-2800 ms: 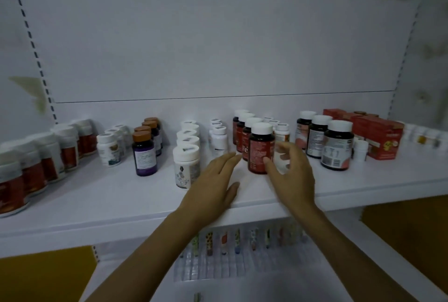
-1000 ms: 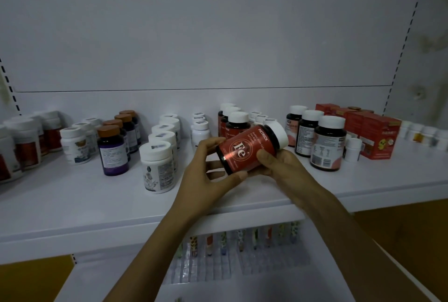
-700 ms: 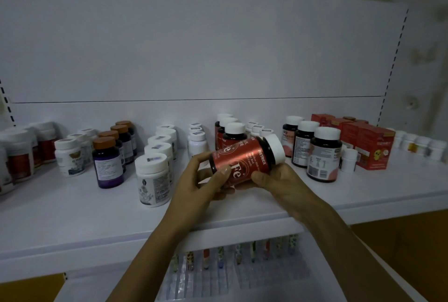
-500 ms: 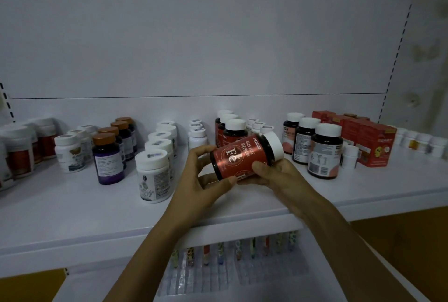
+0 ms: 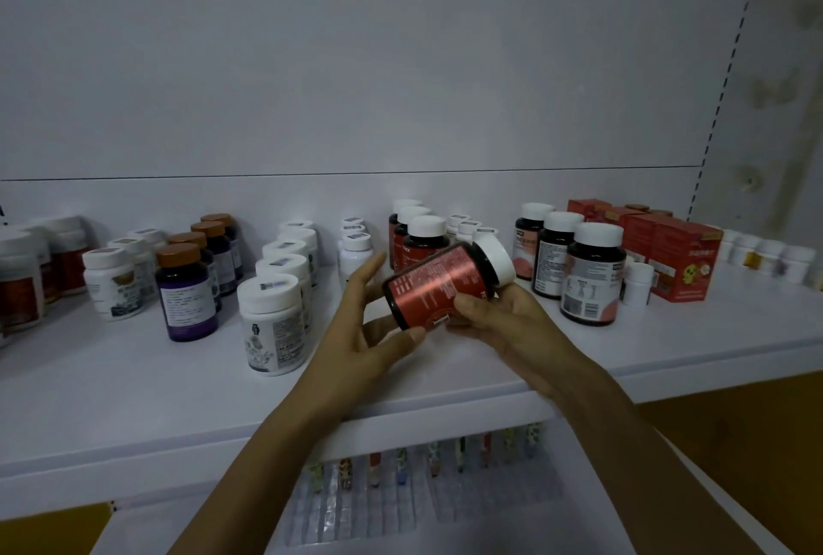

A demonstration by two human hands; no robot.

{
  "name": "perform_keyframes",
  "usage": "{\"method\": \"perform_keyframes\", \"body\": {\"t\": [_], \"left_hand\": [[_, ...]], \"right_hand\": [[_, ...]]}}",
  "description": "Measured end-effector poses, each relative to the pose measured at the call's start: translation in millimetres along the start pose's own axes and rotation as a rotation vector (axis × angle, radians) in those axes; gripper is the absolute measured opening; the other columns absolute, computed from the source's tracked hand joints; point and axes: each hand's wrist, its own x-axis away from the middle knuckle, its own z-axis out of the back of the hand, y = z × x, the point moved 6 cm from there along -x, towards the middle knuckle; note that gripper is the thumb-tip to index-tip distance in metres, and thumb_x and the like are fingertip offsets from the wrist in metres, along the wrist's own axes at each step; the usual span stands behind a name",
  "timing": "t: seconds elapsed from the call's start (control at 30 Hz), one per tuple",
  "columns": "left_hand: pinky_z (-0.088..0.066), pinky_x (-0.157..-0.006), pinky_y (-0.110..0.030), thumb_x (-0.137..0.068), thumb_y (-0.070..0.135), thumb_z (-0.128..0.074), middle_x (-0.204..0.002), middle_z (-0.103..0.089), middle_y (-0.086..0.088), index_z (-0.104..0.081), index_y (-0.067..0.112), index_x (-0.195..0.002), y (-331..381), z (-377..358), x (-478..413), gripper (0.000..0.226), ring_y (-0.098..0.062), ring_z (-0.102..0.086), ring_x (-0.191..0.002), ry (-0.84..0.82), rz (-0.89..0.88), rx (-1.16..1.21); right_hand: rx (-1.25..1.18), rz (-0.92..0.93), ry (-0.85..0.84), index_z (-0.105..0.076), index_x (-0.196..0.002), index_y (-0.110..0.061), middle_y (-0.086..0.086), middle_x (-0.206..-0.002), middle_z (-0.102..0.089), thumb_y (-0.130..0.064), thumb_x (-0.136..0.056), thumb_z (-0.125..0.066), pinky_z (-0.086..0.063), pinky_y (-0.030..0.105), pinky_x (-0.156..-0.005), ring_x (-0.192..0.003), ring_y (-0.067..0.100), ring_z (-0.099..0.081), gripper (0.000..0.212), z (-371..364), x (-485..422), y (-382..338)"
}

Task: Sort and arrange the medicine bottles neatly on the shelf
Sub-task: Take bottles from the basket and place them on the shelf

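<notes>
A dark bottle with a red label and white cap point(image 5: 438, 282) lies tilted on its side above the white shelf point(image 5: 133, 380), cap toward the upper right. My left hand point(image 5: 369, 327) cups its base end, thumb under it and fingers behind. My right hand point(image 5: 499, 316) holds the bottle's near side, with the thumb on the label. Behind it stands a row of matching red-label bottles point(image 5: 425, 238).
Rows of bottles stand along the shelf: white ones point(image 5: 272, 322), purple ones with orange caps point(image 5: 186, 291), dark ones with pink labels point(image 5: 592, 273). Red boxes point(image 5: 677, 260) sit at the right. A lower shelf holds small vials point(image 5: 427, 461).
Both hands lifted the red-label bottle off the shelf front and turned it on its side. Since half a second ago it has rotated, so the "Fe" face has given way to small print.
</notes>
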Motion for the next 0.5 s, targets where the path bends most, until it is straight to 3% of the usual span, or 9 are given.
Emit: {"method": "perform_keyframes", "body": {"t": [0.1, 0.17, 0.3, 0.37, 0.5], "left_hand": [[-0.050, -0.095, -0.029, -0.078, 0.006, -0.074, -0.133, -0.043, 0.013, -0.036, 0.044, -0.132, -4, 1, -3, 0.077, -0.009, -0.057, -0.115, -0.008, -0.043, -0.166], [-0.049, -0.099, -0.036, -0.074, 0.012, -0.079, -0.136, -0.042, 0.008, -0.038, 0.037, -0.135, -8, 1, -4, 0.078, -0.009, -0.053, -0.117, -0.002, -0.059, -0.261], [-0.041, -0.098, -0.018, -0.072, 0.025, -0.081, -0.136, -0.043, 0.014, -0.035, 0.036, -0.139, -11, -4, -5, 0.082, 0.003, -0.045, -0.121, 0.021, -0.118, -0.417], [-0.036, -0.100, -0.015, -0.074, 0.035, -0.079, -0.138, -0.044, 0.016, -0.031, 0.039, -0.140, -13, -10, -5, 0.082, 0.002, -0.042, -0.124, -0.021, -0.130, -0.474], [-0.039, -0.103, -0.028, -0.074, 0.054, -0.068, -0.142, -0.040, 0.020, -0.018, 0.043, -0.145, -17, -19, -6, 0.088, -0.001, -0.040, -0.126, -0.085, -0.096, -0.601]], "right_hand": [[-0.028, 0.000, 0.015, -0.048, -0.131, -0.010, 0.005, -0.109, -0.071, -0.013, -0.072, -0.077, -0.055, 0.028, -0.082, -0.105, 0.020, -0.067, 0.066, 1, 0, 1], [-0.037, 0.006, 0.003, -0.050, -0.127, -0.013, 0.004, -0.111, -0.070, -0.023, -0.069, -0.083, -0.055, 0.027, -0.081, -0.106, 0.018, -0.066, 0.067, 0, 0, 0], [-0.007, 0.095, 0.095, -0.051, -0.123, -0.025, -0.001, -0.115, -0.068, -0.027, -0.066, -0.075, -0.055, 0.026, -0.082, -0.109, 0.013, -0.064, 0.061, 3, 4, -5], [0.086, 0.154, 0.155, -0.050, -0.125, -0.031, -0.009, -0.113, -0.068, -0.027, -0.066, -0.073, -0.055, 0.023, -0.081, -0.109, 0.007, -0.063, 0.064, 3, 6, -6], [0.442, 0.180, 0.255, -0.043, -0.136, -0.032, -0.011, -0.120, -0.063, -0.046, -0.064, -0.078, -0.054, 0.028, -0.087, -0.108, 0.007, -0.061, 0.081, 1, 6, -4]]}}
